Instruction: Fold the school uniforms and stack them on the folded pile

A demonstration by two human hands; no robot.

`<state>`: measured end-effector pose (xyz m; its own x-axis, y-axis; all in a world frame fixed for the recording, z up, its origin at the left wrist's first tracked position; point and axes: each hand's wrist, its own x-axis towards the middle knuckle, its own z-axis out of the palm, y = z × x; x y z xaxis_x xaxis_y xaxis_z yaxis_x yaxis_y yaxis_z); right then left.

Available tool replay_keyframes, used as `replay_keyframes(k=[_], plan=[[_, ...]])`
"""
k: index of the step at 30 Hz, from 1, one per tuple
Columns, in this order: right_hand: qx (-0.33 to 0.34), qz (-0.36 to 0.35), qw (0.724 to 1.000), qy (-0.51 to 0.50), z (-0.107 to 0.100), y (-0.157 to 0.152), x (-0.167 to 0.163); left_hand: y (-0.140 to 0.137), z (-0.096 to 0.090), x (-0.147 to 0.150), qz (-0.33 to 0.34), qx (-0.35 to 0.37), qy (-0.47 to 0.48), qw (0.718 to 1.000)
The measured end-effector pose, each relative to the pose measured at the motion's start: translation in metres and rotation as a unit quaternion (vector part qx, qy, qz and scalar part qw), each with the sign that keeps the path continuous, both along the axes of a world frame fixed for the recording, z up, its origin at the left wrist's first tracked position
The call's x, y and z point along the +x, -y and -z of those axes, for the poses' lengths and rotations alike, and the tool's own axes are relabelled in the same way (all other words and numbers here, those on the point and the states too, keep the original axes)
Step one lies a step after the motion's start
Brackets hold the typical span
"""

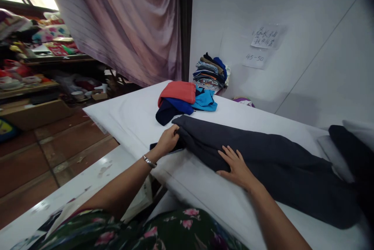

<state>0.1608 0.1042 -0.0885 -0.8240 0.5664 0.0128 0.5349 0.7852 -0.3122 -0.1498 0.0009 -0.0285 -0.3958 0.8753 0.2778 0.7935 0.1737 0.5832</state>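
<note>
One dark garment (271,156) lay along the white table (125,113); the left hand (168,139) pinched its end; the right hand (235,167) rested on it, fingers spread; it looked soft, limp, best held by its edges.

A pinkish curtain (137,20) hangs between two handwritten notes (254,59) and shelves (68,59) piled with, apparently, cloth (54,33).

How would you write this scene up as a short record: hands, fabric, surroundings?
Left hand: closed on one end of the dark grey cloth
Right hand: resting open on the same cloth
Table: white, under the cloth
Beyond left hand: red cloth, partly over blue cloth
Near wall: stack of clothes
Lower wall note: reads 45-50
</note>
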Motion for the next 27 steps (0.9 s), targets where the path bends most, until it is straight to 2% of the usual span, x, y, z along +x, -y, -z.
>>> replay_keyframes(k=[2, 4, 8, 11, 15, 18, 23, 27], plan=[[-0.014, -0.001, 1.000, -0.006, -0.003, -0.001, 0.003, -0.001, -0.011, -0.010, 0.067, 0.023, -0.029, 0.997], [-0.025, -0.005, 1.000, -0.010, -0.005, -0.001, 0.004, 0.002, -0.014, -0.021, 0.101, -0.010, -0.036, 0.994], [-0.017, -0.017, 1.000, -0.003, -0.003, -0.001, 0.003, 0.018, -0.001, -0.041, 0.013, -0.121, -0.005, 0.993], [-0.008, -0.020, 1.000, 0.008, 0.001, 0.000, 0.002, 0.035, 0.006, -0.054, -0.049, -0.127, -0.006, 0.991], [-0.006, -0.012, 1.000, 0.013, 0.000, 0.000, 0.001, 0.044, 0.005, -0.068, -0.098, -0.120, 0.001, 0.988], [-0.010, -0.010, 1.000, 0.009, -0.002, 0.001, 0.001, 0.033, 0.004, -0.070, -0.131, -0.117, 0.016, 0.984], [0.002, -0.007, 1.000, -0.018, 0.000, 0.003, 0.001, -0.013, 0.007, -0.067, -0.162, -0.154, 0.114, 0.968], [0.075, 0.009, 0.994, -0.077, 0.003, 0.003, -0.001, -0.041, 0.004, -0.069, -0.148, -0.169, 0.161, 0.961]])
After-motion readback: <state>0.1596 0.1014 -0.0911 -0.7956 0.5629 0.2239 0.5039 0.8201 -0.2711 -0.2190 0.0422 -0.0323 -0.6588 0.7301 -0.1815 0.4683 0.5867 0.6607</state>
